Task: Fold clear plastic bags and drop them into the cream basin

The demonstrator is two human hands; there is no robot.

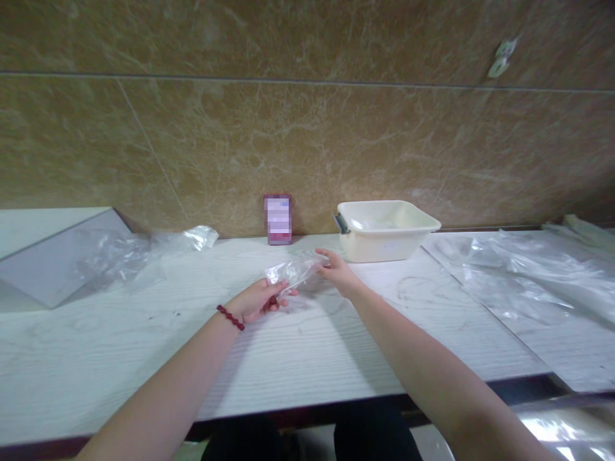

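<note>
A small clear plastic bag is stretched between my two hands, just above the white wood-grain table. My left hand, with a dark red bead bracelet at the wrist, grips the bag's near left part between thumb and fingers. At the bag's right end, my right hand pinches its edge, one finger pointing out to the left. Whether anything lies inside the bag I cannot tell. Close behind my right hand stands a cream plastic tub with a grey clip handle on its left side.
A phone-like card with a blurred face leans upright against the marbled wall. Crumpled clear plastic lies at left beside a white angled panel. More clear plastic sheets cover the right side. A wall socket is at upper right.
</note>
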